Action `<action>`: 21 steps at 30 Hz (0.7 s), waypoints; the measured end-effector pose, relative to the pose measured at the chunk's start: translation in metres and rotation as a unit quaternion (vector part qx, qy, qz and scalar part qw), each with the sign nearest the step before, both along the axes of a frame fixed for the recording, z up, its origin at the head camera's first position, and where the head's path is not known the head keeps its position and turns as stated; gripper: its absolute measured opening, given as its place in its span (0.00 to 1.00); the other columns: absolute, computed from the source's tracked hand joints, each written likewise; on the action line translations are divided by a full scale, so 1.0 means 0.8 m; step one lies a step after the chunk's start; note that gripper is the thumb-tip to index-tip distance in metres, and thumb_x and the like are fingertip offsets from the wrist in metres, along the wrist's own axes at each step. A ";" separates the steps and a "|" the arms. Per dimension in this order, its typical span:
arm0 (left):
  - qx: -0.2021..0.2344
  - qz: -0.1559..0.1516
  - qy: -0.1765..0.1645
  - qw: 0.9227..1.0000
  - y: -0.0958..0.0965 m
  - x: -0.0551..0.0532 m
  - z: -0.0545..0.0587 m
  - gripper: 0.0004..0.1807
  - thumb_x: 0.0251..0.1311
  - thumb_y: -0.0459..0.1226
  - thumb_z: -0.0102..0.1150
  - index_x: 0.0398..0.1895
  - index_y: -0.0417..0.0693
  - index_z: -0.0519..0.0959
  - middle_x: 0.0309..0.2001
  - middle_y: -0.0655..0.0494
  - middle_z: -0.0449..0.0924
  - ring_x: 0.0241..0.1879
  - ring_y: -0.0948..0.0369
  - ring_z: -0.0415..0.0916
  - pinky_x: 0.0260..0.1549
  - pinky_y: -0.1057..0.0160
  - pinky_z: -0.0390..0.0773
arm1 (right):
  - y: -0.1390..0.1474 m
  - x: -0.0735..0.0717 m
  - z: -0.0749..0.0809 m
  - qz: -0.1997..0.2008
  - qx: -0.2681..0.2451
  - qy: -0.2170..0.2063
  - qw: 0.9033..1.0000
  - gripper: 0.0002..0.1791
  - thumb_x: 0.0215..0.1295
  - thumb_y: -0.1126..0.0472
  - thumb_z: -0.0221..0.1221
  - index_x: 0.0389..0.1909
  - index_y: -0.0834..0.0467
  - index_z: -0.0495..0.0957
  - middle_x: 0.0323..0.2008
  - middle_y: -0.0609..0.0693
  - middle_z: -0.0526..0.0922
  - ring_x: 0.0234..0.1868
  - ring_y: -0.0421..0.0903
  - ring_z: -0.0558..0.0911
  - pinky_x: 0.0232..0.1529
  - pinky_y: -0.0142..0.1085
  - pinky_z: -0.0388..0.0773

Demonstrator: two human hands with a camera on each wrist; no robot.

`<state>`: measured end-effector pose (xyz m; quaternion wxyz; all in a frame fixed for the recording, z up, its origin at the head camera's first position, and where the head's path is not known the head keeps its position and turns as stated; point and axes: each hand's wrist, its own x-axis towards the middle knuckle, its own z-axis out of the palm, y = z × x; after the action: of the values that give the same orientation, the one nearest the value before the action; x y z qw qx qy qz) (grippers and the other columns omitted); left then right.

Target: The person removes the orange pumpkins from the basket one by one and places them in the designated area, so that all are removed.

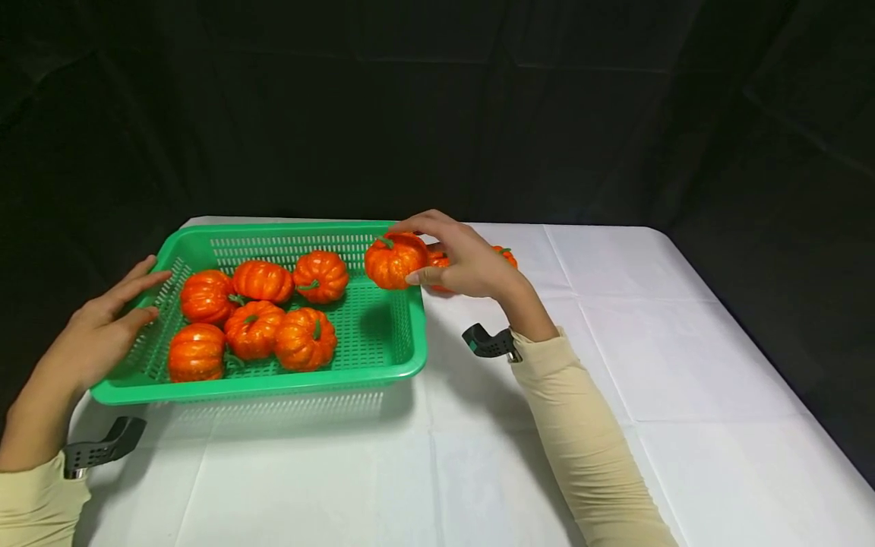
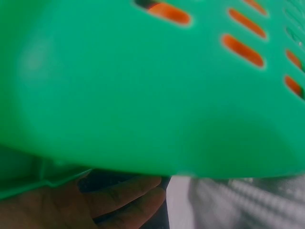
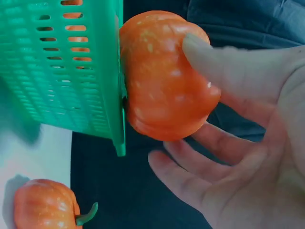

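Note:
My right hand [image 1: 465, 258] holds a small orange pumpkin [image 1: 395, 262] with a green stem, thumb on the near side and fingers around the far side. The pumpkin is at the right rim of a green plastic basket [image 1: 415, 334]; in the right wrist view, the rim overlaps the pumpkin [image 3: 167, 81]. Several similar pumpkins [image 1: 253, 328] lie inside the basket, mostly toward its left. My left hand [image 1: 99, 330] is at the basket's left rim, its fingers fairly straight. In the left wrist view, the basket wall [image 2: 119, 95] hides part of that hand.
Behind my right hand, more pumpkins rest on the white-covered table [image 1: 656, 342], one [image 1: 506, 254] mostly hidden by the hand. A pumpkin [image 3: 45, 205] also shows low in the right wrist view. A black curtain [image 1: 437, 114] stands behind the table.

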<state>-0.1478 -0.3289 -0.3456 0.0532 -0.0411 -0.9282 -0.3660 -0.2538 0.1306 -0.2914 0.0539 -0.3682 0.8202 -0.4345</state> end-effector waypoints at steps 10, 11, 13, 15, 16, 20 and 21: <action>-0.006 0.003 -0.006 1.000 -0.001 0.000 0.000 0.28 0.80 0.35 0.41 0.79 0.35 0.58 0.83 0.43 0.37 0.77 0.28 0.35 0.67 0.22 0.34 | 0.007 -0.004 -0.008 0.001 -0.022 -0.032 0.999 0.40 0.53 0.64 0.77 0.69 0.62 0.74 0.57 0.53 0.73 0.59 0.50 0.74 0.59 0.44 0.79; -0.006 0.003 -0.007 1.000 -0.001 0.000 -0.001 0.28 0.80 0.35 0.41 0.80 0.35 0.58 0.83 0.43 0.37 0.77 0.28 0.35 0.66 0.22 0.34 | 0.007 -0.004 -0.009 0.002 -0.023 -0.035 0.999 0.39 0.52 0.64 0.77 0.68 0.61 0.75 0.57 0.53 0.73 0.58 0.50 0.74 0.58 0.44 0.79; -0.007 0.004 -0.007 1.000 -0.001 0.001 -0.001 0.28 0.80 0.35 0.40 0.79 0.35 0.58 0.83 0.43 0.37 0.77 0.28 0.35 0.66 0.22 0.34 | 0.008 -0.003 -0.010 0.000 -0.023 -0.042 0.999 0.38 0.51 0.63 0.78 0.65 0.57 0.76 0.56 0.52 0.74 0.56 0.51 0.74 0.53 0.46 0.82; -0.008 0.004 -0.006 1.000 -0.001 0.001 -0.002 0.28 0.80 0.35 0.40 0.79 0.34 0.58 0.83 0.42 0.37 0.77 0.28 0.35 0.66 0.22 0.34 | 0.009 -0.003 -0.011 0.000 -0.025 -0.042 0.999 0.37 0.50 0.62 0.78 0.63 0.54 0.76 0.56 0.51 0.76 0.54 0.52 0.75 0.49 0.47 0.83; -0.007 0.003 -0.005 1.000 -0.001 0.000 -0.002 0.28 0.80 0.35 0.40 0.79 0.34 0.58 0.83 0.42 0.37 0.77 0.28 0.35 0.66 0.22 0.34 | 0.009 -0.004 -0.012 -0.001 -0.026 -0.041 0.999 0.37 0.50 0.61 0.79 0.62 0.53 0.75 0.56 0.50 0.77 0.54 0.52 0.75 0.47 0.47 0.83; -0.006 0.002 -0.003 1.000 -0.001 0.000 -0.002 0.28 0.80 0.35 0.40 0.79 0.34 0.59 0.83 0.42 0.37 0.77 0.28 0.35 0.66 0.22 0.34 | 0.014 -0.005 -0.013 -0.012 -0.040 -0.038 0.998 0.36 0.48 0.61 0.79 0.59 0.51 0.74 0.53 0.50 0.79 0.51 0.51 0.78 0.43 0.47 0.84; -0.006 0.002 -0.002 1.000 -0.001 0.000 -0.002 0.28 0.80 0.35 0.40 0.79 0.34 0.59 0.83 0.42 0.37 0.77 0.28 0.35 0.66 0.22 0.34 | 0.016 -0.005 -0.013 -0.017 -0.043 -0.038 0.998 0.36 0.48 0.61 0.79 0.59 0.51 0.74 0.53 0.51 0.79 0.50 0.51 0.78 0.43 0.47 0.85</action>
<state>-0.1481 -0.3296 -0.3470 0.0512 -0.0390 -0.9306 -0.3604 -0.2579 0.1432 -0.3019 0.0618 -0.3395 0.8041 -0.4840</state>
